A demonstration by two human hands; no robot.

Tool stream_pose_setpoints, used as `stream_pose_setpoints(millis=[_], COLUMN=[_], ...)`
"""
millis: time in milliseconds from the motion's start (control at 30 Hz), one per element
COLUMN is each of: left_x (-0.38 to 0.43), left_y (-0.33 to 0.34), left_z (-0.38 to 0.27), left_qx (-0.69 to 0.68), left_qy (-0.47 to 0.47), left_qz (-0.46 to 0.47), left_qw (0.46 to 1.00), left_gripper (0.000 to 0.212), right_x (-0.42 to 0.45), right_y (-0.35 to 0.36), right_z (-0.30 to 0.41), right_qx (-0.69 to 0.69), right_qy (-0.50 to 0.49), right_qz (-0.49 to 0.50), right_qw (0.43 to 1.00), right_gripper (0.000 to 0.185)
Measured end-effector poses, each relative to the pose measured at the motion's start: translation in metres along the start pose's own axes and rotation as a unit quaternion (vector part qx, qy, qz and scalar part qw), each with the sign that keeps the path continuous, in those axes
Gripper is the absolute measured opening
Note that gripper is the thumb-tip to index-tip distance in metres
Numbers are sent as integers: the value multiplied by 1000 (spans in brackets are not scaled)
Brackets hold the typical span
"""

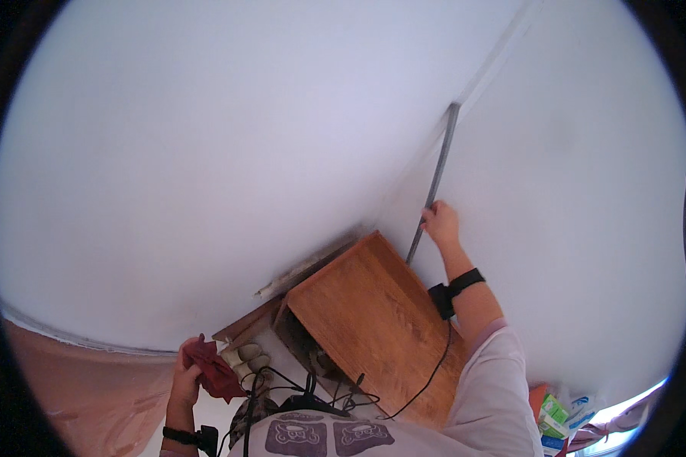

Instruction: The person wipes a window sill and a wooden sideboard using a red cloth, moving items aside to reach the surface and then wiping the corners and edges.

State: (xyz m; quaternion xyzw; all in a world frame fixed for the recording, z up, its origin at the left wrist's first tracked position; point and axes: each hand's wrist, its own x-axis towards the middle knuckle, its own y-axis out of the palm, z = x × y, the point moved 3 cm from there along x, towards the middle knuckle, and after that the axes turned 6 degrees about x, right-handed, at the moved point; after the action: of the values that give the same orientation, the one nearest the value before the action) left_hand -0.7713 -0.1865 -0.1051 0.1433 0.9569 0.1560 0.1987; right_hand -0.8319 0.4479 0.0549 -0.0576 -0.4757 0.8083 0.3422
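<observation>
My right hand (441, 223) is closed around a long thin grey pole (443, 154). The pole's upper end lies at the corner where two white walls meet, and its lower end reaches down behind a brown wooden cabinet (371, 320). At the lower left, my left hand (186, 371) grips a crumpled dark red cloth (212, 370), held away from the cabinet and near the wall.
Pale shoes (248, 357) stand on the floor left of the cabinet. Black cables (434, 377) hang across the cabinet top and before my shirt. A flat panel (314, 265) leans behind the cabinet. Colourful packets (553, 416) are at the lower right.
</observation>
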Motion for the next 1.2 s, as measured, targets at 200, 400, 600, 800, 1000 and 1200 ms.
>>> stream_pose_setpoints(millis=[200,400,600,800,1000,1200], left_x=[3,-12,-9,0,38,84], left_y=[6,-4,-9,4,51,180], left_z=[-2,-1,3,-14,-31,-43], left_qx=[28,32,5,51,37,151], left_qy=[12,-6,15,6,29,80], left_qz=[-3,-18,8,25,112,284], left_qw=[1000,999,1000,998,993,943], left_gripper=[56,58,57,59,64,64], right_x=[-23,-31,-13,-55,-197,-239], right_y=[28,23,20,8,43,79], right_z=[11,-25,-9,-15,123,165], right_qx=[-118,-124,-290,-119,218,159], right_qy=[-2,67,13,49,-217,-306], right_qz=[-31,-131,-17,26,238,178], right_qw=[992,981,957,991,921,922], right_gripper=[28,33,42,38,50,63])
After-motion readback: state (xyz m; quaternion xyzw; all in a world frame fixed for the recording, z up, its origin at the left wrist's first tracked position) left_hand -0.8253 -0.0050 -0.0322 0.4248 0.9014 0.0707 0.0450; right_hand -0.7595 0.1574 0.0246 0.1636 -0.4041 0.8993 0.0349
